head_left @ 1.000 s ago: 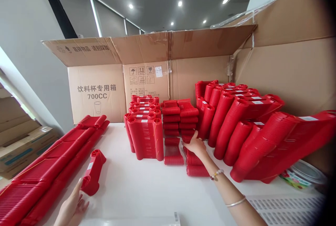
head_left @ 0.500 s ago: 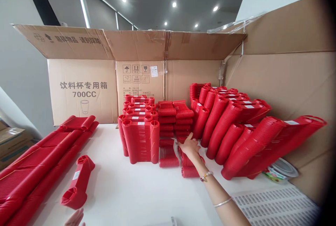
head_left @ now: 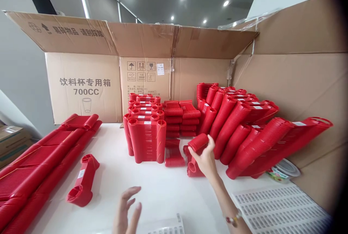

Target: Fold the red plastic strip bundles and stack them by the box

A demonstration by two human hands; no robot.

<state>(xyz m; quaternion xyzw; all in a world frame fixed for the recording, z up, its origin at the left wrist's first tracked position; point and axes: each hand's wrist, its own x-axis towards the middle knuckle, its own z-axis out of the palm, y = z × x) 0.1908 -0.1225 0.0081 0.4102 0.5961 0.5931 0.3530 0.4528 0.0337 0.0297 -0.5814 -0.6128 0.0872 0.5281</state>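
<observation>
My right hand (head_left: pixel 206 157) grips a red ribbed bundle (head_left: pixel 198 142), made of thin stacked pieces with rolled, ring-like ends. It holds the bundle just above another red bundle (head_left: pixel 195 170) on the table. Left of that lies a flat red bundle (head_left: pixel 174 162). My left hand (head_left: pixel 127 210) is in the air at the front, thumb and fingers apart, with nothing in it. To its left a single short red bundle (head_left: pixel 83 181) with a white label rests on the table.
Labelled red stacks (head_left: pixel 146 141) stand in the middle, and taller ones (head_left: pixel 231 128) lean at right. Long red rolls (head_left: pixel 40 161) lie at left. Label sheets (head_left: pixel 282 205) and a round lidded tub (head_left: pixel 285 170) are at right; another sheet (head_left: pixel 174 223) is at front. Cardboard (head_left: pixel 84 89) walls the back.
My right hand has taken hold of a red bundle and lifted it a little from the pile. My left hand has come up and to the right from the lower edge.
</observation>
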